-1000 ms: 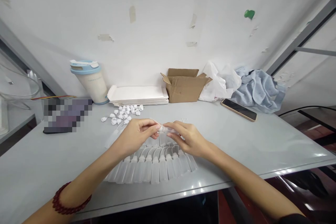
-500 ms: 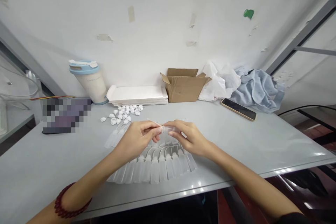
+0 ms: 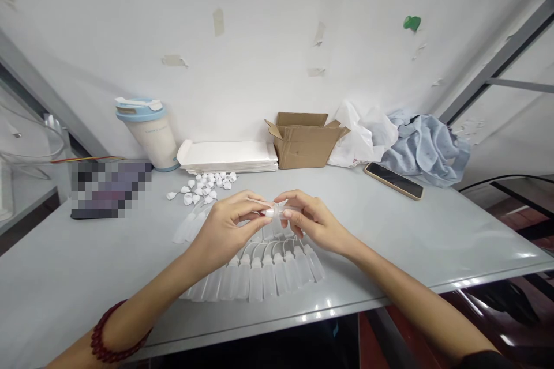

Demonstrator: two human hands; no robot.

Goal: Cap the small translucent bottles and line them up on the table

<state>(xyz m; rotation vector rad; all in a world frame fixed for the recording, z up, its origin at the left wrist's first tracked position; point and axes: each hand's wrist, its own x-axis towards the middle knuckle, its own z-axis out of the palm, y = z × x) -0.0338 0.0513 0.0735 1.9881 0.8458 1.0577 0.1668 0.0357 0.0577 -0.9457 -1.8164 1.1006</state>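
Observation:
Between the fingertips of my left hand (image 3: pixel 231 223) is a white cap (image 3: pixel 269 213). My right hand (image 3: pixel 318 223) is closed around a small translucent plastic bottle (image 3: pixel 280 207), whose neck end meets the cap; most of its body is hidden by my fingers. I cannot tell whether the cap is seated on it. Below my hands, a fanned row of similar translucent bottles (image 3: pixel 256 282) lies on the table, with thin curved white strips at their tops. More such bottles (image 3: pixel 188 226) lie left of and behind my hands, partly covered. Loose white caps (image 3: pixel 201 187) are heaped beyond my left hand.
Along the wall stand a tumbler (image 3: pixel 151 135), a stack of white envelopes (image 3: pixel 229 155), an open cardboard box (image 3: pixel 303 147), a white plastic bag (image 3: pixel 359 132) and crumpled blue cloth (image 3: pixel 426 147). A phone (image 3: pixel 393 180) lies at the right of the grey table (image 3: pixel 433 236).
My fingers have shifted their hold, and the white cap now shows between my left fingertips. The right fingers have curled further around the bottle. The bottles on the table stay put.

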